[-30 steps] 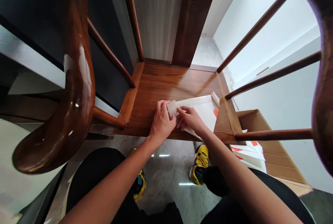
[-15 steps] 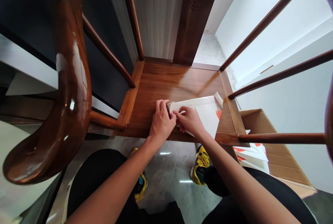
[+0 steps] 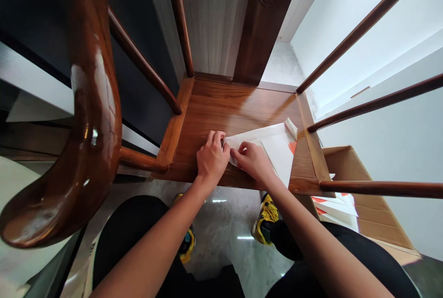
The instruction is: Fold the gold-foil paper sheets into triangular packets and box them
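Note:
A flat white cardboard piece with an orange mark (image 3: 277, 148) lies on the wooden chair seat (image 3: 221, 111), near its front right. Both hands meet at its left end. My left hand (image 3: 212, 158) is closed, its fingers curled over the left edge of the cardboard. My right hand (image 3: 252, 160) pinches the same end from the right, thumb and fingers pressed together on a folded flap. A small upturned flap stands at the cardboard's far right corner.
The chair's curved glossy armrest (image 3: 83, 141) rises at the left, with spindles (image 3: 374, 102) on both sides and a backrest slat (image 3: 266, 16) ahead. A brown carton (image 3: 374, 205) holding more white and orange pieces sits at the right on the floor. My yellow shoes (image 3: 265, 217) are below the seat.
The cardboard's left flap has been pressed flatter and my hands have drawn closer together on it. The view has shifted slightly.

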The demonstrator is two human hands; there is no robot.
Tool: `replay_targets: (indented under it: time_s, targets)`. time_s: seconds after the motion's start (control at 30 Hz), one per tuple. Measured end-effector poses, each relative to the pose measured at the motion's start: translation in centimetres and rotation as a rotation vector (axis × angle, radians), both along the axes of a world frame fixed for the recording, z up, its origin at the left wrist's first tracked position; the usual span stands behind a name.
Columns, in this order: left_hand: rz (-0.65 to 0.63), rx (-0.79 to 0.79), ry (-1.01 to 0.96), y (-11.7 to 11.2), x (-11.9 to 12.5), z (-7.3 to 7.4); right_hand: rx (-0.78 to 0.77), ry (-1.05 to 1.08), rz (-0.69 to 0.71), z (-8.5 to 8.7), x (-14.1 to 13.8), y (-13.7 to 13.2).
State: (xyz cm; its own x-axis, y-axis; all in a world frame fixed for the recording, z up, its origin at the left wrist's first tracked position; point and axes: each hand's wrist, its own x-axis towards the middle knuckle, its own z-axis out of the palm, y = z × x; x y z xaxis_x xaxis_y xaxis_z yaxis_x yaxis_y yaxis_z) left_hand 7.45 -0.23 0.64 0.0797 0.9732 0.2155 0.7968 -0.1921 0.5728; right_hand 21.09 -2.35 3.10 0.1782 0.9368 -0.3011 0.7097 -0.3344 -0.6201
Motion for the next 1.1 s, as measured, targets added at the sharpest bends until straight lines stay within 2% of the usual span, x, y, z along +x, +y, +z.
replay_targets:
  time_s: [0.2, 0.37, 0.5, 0.6, 0.7, 0.8, 1.0, 1.1]
  targets:
    - [-0.069, -0.025, -0.033, 0.4, -0.6, -0.3, 0.023, -0.040, -0.023, 0.0, 0.6, 0.5]
    - [-0.127, -0.028, -0.065, 0.5, -1.1, -0.3, 0.098, -0.013, 0.028, -0.4, 0.6, 0.0]
    - [-0.156, 0.052, 0.045, 0.5, -1.6, -0.4, 0.178, -0.065, 0.099, -0.8, 0.5, -0.7]
    - [-0.311, 0.099, 0.161, 0.5, -2.4, -0.5, 0.204, -0.102, 0.139, -1.0, 0.6, -1.1]
    - [-0.492, 0.105, 0.195, 0.3, -3.8, -0.7, 0.235, -0.140, 0.170, -1.4, 0.8, -1.6]
    - [-0.579, 0.096, 0.198, -0.2, -5.1, -0.9, 0.264, -0.174, 0.214, -1.9, 1.0, -2.0]
    - [-0.611, 0.080, 0.201, -0.8, -6.1, -0.8, 0.241, -0.363, 0.309, -2.1, 0.4, -2.8]
    - [-0.592, 0.079, 0.185, -1.0, -6.0, -0.7, 0.380, -0.499, 0.373, -2.3, -0.3, -3.8]
